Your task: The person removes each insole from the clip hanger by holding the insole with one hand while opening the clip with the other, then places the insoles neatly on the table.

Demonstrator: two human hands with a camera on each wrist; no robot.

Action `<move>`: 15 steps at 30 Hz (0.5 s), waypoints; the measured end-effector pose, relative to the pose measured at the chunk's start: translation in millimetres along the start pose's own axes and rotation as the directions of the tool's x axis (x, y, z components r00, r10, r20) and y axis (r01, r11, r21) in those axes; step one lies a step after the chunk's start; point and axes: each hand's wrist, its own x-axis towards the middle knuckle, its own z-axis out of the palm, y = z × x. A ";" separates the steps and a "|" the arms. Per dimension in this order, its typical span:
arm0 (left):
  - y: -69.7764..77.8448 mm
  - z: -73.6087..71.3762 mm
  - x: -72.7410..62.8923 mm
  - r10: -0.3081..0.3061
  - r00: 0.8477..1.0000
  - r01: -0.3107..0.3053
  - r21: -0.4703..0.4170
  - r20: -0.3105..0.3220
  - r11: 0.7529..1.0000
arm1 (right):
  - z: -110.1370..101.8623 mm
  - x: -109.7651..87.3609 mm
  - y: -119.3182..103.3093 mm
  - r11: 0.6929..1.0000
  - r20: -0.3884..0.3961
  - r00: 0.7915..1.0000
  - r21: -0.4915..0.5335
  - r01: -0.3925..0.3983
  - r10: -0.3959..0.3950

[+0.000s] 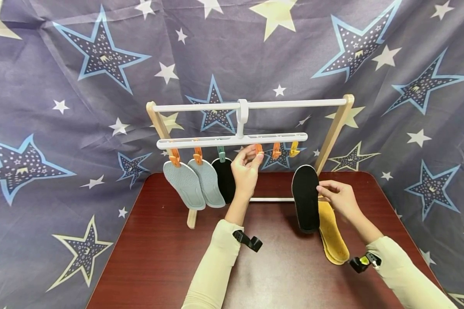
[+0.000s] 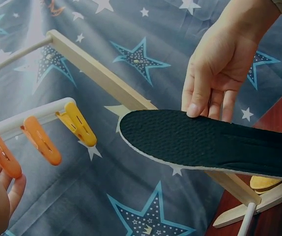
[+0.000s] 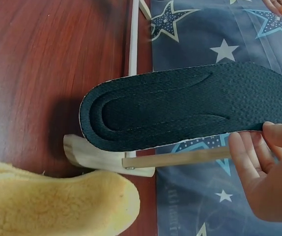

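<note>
My left hand (image 1: 245, 171) pinches an orange clip (image 1: 258, 149) on the white clip hanger (image 1: 205, 141). In my right hand (image 1: 339, 198) a black insole (image 1: 306, 198) is held by its edge, tilted near upright above the table, apart from the clips. Two grey insoles (image 1: 184, 185) hang from orange clips at the hanger's left. Beside them another black insole (image 1: 224, 180) hangs from a green clip (image 1: 221, 153), partly behind my left hand. To the right of my left hand, an orange clip (image 2: 42, 141) and a yellow clip (image 2: 77, 125) hold nothing.
Yellow insoles (image 1: 334, 234) lie on the dark red table (image 1: 151, 257), below my right hand. A rack with wooden side posts (image 1: 334, 133) and a white top rail (image 1: 294, 104) carries the hanger by its hook (image 1: 242, 116). A star-patterned cloth (image 1: 31, 111) hangs behind.
</note>
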 end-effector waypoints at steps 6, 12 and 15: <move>0.1 0.2 -0.4 -0.025 1.000 0.025 0.009 -0.011 1.000 | -6.4 -4.7 -1.0 0.998 -0.019 1.000 -0.065 -0.009 0.008; 1.0 -0.2 -0.7 -0.033 0.999 0.033 0.014 -0.010 0.999 | -13.0 -8.1 0.3 0.997 -0.030 0.999 -0.072 -0.020 0.018; 1.1 -0.6 -0.9 -0.030 1.000 0.030 0.016 -0.008 0.999 | -16.8 -9.6 1.8 0.997 -0.032 0.999 -0.071 -0.023 0.020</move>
